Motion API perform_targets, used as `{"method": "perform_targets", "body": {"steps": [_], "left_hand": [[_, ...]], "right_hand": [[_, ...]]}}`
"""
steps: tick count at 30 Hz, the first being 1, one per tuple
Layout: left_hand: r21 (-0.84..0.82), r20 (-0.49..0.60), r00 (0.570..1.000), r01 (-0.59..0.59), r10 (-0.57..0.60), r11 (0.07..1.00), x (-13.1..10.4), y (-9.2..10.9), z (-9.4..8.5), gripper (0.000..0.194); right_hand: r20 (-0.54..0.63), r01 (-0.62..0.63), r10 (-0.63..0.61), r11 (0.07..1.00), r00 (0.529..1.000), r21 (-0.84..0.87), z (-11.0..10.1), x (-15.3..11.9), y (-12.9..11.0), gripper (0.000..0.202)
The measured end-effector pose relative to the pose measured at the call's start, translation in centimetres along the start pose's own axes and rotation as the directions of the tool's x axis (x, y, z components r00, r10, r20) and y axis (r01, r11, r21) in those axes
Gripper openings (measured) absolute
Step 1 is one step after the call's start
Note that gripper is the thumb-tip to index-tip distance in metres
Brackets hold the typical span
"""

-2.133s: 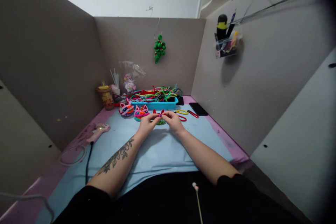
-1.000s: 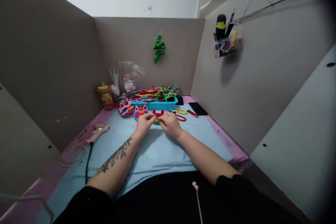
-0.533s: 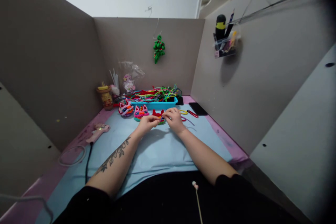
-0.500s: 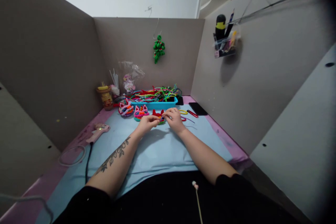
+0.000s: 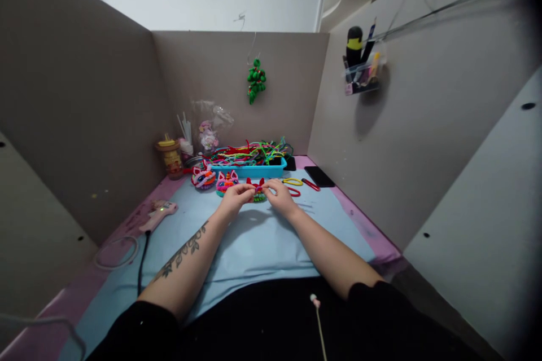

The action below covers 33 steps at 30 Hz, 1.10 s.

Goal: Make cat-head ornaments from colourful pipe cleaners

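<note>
My left hand (image 5: pixel 237 198) and my right hand (image 5: pixel 279 196) are pinched close together above the blue mat (image 5: pixel 254 242). Between their fingertips is a short visible bit of purple pipe cleaner (image 5: pixel 258 188); my fingers hide the rest. Just behind my fingertips, partly covered, sits a small fuzzy figure with red ears (image 5: pixel 249 181) and green at its lower part. To the left stand a pink fuzzy animal head (image 5: pixel 226 180) with pointed ears and a multicoloured one (image 5: pixel 203 176).
A blue tray (image 5: pixel 254 171) heaped with colourful pipe cleaners stands behind. Yellow-handled scissors (image 5: pixel 293 181), a red tool (image 5: pixel 311 184) and a black phone (image 5: pixel 319 176) lie right. A pink glue gun (image 5: pixel 158 214) with a cord and a cup (image 5: pixel 171 159) are left. Partitions surround the table.
My right hand has come slightly lower and its fingers have changed position. The purple tail that stuck out to its right no longer shows there. The other things stay put.
</note>
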State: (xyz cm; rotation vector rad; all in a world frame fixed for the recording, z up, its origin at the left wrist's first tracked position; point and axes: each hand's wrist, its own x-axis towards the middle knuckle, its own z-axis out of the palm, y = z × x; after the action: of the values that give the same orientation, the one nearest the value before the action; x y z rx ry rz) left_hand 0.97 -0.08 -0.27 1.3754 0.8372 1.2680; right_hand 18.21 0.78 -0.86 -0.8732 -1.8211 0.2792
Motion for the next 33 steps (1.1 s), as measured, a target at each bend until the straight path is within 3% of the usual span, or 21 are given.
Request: {"method": "perform_targets", "body": {"steps": [4,6,12,18,21,24,26,31,33], "left_hand": [[0.008,-0.029,0.999,0.034,-0.034,0.999,0.0,-0.1,0.1,0.031],[-0.004,0.0,0.999,0.036,-0.036,0.999,0.0,-0.3,0.0,0.03],[-0.053,0.06,0.998,0.023,-0.02,0.998,0.0,-0.5,0.0,0.029],[0.107,0.023,0.993,-0.114,0.112,0.988,-0.3,0.0,0.4,0.027],[0.319,0.011,0.969,-0.236,0.245,0.918,-0.5,0.0,0.4,0.022],[0.52,0.061,0.905,-0.388,0.42,0.761,-0.6,-0.2,0.2,0.016],[0.57,0.084,0.88,-0.427,0.468,0.702,-0.5,-0.5,0.1,0.015],[0.441,-0.012,0.951,-0.273,0.31,0.855,0.1,-1.3,-0.1,0.035],[0.439,-0.025,0.965,-0.225,0.262,0.87,0.3,-1.4,-0.2,0.039]], "right_hand": [[0.033,-0.078,0.073,0.978,0.997,0.195,0.1,-0.3,-0.7,0.027],[0.045,-0.068,0.058,0.965,0.997,0.254,0.1,-0.3,-1.1,0.022],[-0.024,0.018,-0.011,0.958,1.0,0.287,-0.1,-0.2,-1.7,0.008],[-0.048,-0.082,0.101,0.953,0.994,0.291,0.1,-0.2,-1.3,0.01],[-0.031,-0.15,0.166,0.947,0.986,0.283,0.4,-0.3,-1.1,0.013],[-0.002,-0.232,0.244,0.924,0.97,0.303,0.6,-0.3,-1.1,0.015],[0.021,-0.287,0.298,0.898,0.954,0.333,0.6,-0.3,-1.2,0.016],[0.047,-0.385,0.4,0.832,0.915,0.4,0.3,-0.1,-1.1,0.018],[0.046,-0.399,0.418,0.822,0.907,0.406,0.3,-0.1,-1.0,0.018]]}}
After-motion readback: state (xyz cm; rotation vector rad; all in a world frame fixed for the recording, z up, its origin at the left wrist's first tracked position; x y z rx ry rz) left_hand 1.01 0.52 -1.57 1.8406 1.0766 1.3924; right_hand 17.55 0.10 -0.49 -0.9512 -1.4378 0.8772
